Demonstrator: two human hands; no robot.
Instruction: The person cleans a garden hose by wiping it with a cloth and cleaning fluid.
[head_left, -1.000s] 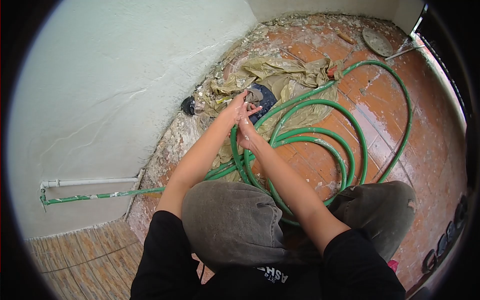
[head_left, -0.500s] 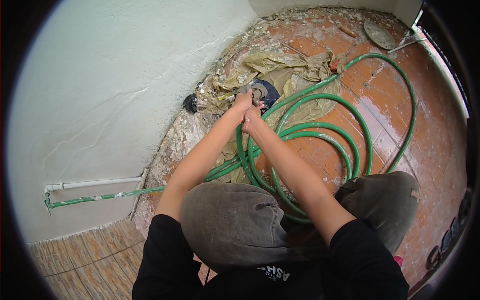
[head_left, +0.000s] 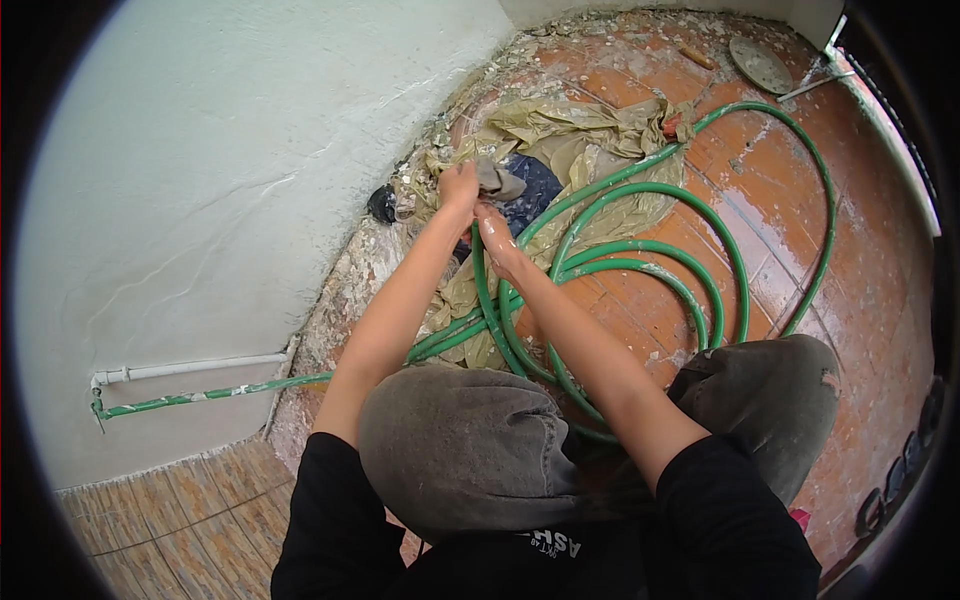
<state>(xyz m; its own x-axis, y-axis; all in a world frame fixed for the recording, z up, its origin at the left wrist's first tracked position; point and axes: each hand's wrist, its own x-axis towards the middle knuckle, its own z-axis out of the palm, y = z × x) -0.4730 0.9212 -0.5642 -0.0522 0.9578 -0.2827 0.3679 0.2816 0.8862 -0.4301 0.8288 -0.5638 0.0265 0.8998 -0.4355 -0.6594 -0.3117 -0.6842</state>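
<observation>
Low over the floor by the wall, my left hand [head_left: 458, 186] is closed on a crumpled grey cloth [head_left: 503, 182]. My right hand [head_left: 494, 228], wet-looking, lies just below the left wrist; its fingers are mostly hidden there. A green hose [head_left: 480, 275] runs up right beside the right hand, and its upper end is lost behind the hands. Under the cloth is a dark blue, paint-spotted piece of material [head_left: 538, 192]. Around it spreads a crumpled yellowish plastic sheet [head_left: 560, 125].
Loops of the hose cross the orange tiled floor [head_left: 640, 310]. It joins a pipe [head_left: 190, 398] at the pale wall [head_left: 230, 150]. A black round object [head_left: 382, 204] sits at the wall's foot among flakes. Farther off lie a round lid-like disc [head_left: 760, 66] and sandals [head_left: 868, 510].
My left hand has moved left and up with the grey cloth. My right hand has shifted slightly left, and more of the dark blue material shows.
</observation>
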